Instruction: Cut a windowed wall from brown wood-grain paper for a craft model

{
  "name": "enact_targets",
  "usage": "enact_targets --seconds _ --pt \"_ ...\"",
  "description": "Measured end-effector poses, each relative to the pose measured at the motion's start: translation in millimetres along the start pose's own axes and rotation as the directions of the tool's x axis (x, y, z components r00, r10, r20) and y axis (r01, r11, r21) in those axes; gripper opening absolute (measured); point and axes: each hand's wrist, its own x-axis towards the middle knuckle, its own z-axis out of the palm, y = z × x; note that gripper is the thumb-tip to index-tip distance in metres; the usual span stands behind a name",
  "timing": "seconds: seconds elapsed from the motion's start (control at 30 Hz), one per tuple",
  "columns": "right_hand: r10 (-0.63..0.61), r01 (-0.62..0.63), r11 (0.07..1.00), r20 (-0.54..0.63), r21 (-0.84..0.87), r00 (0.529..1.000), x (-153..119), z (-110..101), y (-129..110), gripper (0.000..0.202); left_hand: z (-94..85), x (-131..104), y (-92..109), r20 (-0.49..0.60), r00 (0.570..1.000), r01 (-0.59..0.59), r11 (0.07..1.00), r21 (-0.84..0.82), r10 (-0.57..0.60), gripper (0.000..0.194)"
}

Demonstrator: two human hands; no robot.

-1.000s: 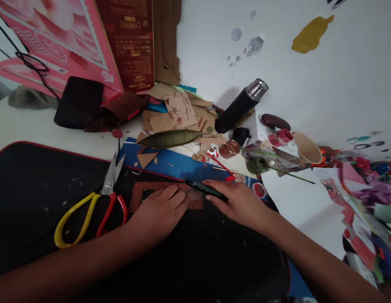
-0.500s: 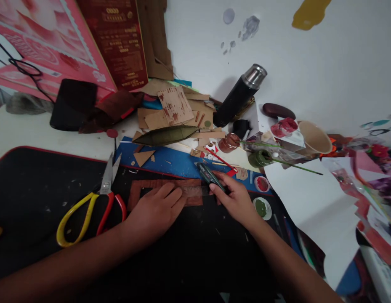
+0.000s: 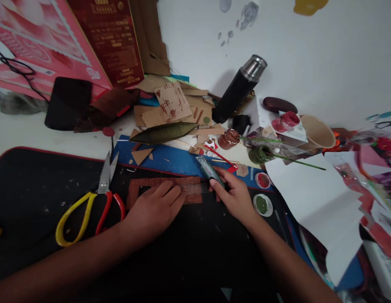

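Observation:
My left hand (image 3: pixel 154 208) lies flat, fingers spread, pressing down a brown wood-grain cardboard frame (image 3: pixel 141 186) and a clear ruler (image 3: pixel 193 187) on the black mat (image 3: pixel 40 198). My right hand (image 3: pixel 235 195) grips a dark green utility knife (image 3: pixel 209 169), tilted up and away, with its lower end at the right end of the brown frame. Yellow and red handled scissors (image 3: pixel 88 204) lie shut on the mat to the left of my left hand.
Behind the mat lie a blue sheet (image 3: pixel 170 160), cardboard scraps (image 3: pixel 170 105), a green leaf shape (image 3: pixel 163 132), a black flask (image 3: pixel 239 88), paint pots (image 3: pixel 228 139) and a paper cup (image 3: pixel 317 132). Two paint lids (image 3: pixel 262 204) sit by my right hand. White paper (image 3: pixel 315 202) covers the right.
My right hand has swung the knife from lying low across the frame to tilted up at its right end. The view has shifted upward slightly. My left hand stays on the frame.

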Motion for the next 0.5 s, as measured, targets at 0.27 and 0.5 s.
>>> enact_targets --seconds 0.27,0.5 --pt "0.043 -0.042 0.998 -0.006 0.056 0.999 -1.1 2.5 2.4 0.047 1.1 -1.5 0.8 -0.001 1.0 -0.009 1.0 -0.012 0.009 0.028" --pt "0.02 -0.019 1.0 -0.029 0.021 0.999 -0.7 3.8 1.3 0.044 0.7 -0.5 3.9 -0.025 0.999 -0.04 0.999 0.004 0.04 0.026"
